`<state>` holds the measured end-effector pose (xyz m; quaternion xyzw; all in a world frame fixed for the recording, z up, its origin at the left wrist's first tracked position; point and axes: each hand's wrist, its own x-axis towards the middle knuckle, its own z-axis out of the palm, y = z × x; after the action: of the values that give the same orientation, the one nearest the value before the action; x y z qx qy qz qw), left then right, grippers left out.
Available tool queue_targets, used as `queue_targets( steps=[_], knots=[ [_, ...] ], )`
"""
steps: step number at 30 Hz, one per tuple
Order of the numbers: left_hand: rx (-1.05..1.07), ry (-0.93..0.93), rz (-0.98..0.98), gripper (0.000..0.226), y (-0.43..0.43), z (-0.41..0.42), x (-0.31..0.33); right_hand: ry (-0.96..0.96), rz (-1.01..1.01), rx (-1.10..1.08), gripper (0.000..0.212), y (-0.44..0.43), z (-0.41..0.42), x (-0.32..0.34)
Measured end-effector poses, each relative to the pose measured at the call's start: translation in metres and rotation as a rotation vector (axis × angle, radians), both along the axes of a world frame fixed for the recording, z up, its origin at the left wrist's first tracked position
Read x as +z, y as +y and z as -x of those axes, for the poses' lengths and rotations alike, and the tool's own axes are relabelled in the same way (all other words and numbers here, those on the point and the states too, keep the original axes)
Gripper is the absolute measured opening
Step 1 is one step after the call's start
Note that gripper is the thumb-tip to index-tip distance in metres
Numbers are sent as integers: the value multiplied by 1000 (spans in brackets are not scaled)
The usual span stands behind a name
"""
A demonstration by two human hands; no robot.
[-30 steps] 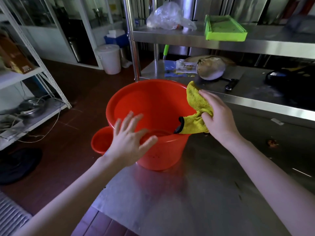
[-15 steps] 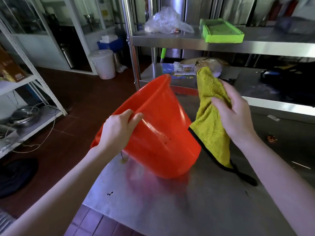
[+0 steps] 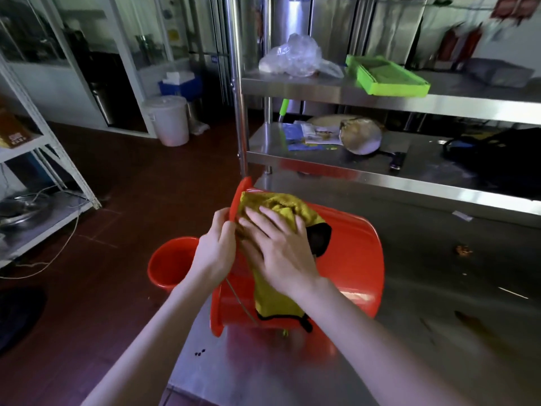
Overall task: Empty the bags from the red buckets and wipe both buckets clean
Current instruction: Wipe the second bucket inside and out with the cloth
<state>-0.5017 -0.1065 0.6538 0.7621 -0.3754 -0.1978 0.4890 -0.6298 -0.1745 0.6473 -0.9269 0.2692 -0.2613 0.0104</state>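
Bucket was upright a second ago, with the cloth hung over its rim. Now you have tipped the large red plastic bucket (image 3: pixel 351 259) onto its side on the steel surface (image 3: pixel 439 317), mouth facing your left. The yellow microfibre cloth with black edging (image 3: pixel 275 203) has come off the rim and lies spread over the outer wall. Likely meaning: you are on the outside wipe of this bucket; no bag shows on it from here.

Your left hand (image 3: pixel 216 250) was open and off the bucket, and now grips the rim. Its fingers (image 3: pixel 222 218) are curled over the rim edge; the thumb is hidden.

Your right hand (image 3: pixel 281 253) no longer pinches the cloth. Its fingers (image 3: pixel 263 221) are straight and spread, pressing the cloth flat to the wall, with cloth showing above and below them.

The smaller red plastic bucket (image 3: pixel 169 259) sits lower, just left of your left fingers, untouched. It is probably still to wipe.
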Motion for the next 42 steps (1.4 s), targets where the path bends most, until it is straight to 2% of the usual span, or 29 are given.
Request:
queue_targets(
  steps=[2, 7, 9, 12, 14, 18, 22, 25, 27, 30, 33, 35, 37, 42],
  knots=[
    [0, -31, -49, 49, -13, -8, 8, 14, -7, -22, 45, 7, -3, -7],
    [-6, -234, -17, 47, -32, 1, 10, -9, -25, -145, 60, 7, 18, -22],
    [17, -227, 17, 45, -25, 9, 4, 23, -58, -307, 59, -11, 48, -27],
    [21, -182, 78, 44, -8, 23, -8, -11, -217, -583, 58, -42, 103, -33],
    [2, -152, 106, 46, 0, 35, -16, 7, -265, -645, 58, -55, 125, -33],
    [22, -127, 131, 44, 2, 53, -26, -54, -155, -581, 53, -44, 91, -23],
    [14, -138, 163, 39, -10, 54, -28, -87, -2, -274, 44, -8, 17, -18],
    [18, -129, 157, 37, -18, 43, -23, -18, 9, -163, 47, -19, 19, -18],
    [14, -157, 137, 37, -19, 39, -21, -8, -24, -240, 51, -35, 46, -24],
    [2, -141, 105, 38, -19, 41, -20, -82, -170, -499, 57, -63, 101, -31],
    [-15, -124, 117, 37, -13, 45, -27, -95, -337, -656, 51, -86, 132, -32],
    [-6, -116, 128, 37, -10, 47, -31, -61, -359, -686, 48, -89, 120, -29],
    [3, -130, 139, 37, -12, 48, -31, -63, -272, -621, 45, -77, 88, -21],
    [14, -168, 156, 37, -26, 43, -26, -41, -44, -237, 46, -28, 9, -16]
  ],
)
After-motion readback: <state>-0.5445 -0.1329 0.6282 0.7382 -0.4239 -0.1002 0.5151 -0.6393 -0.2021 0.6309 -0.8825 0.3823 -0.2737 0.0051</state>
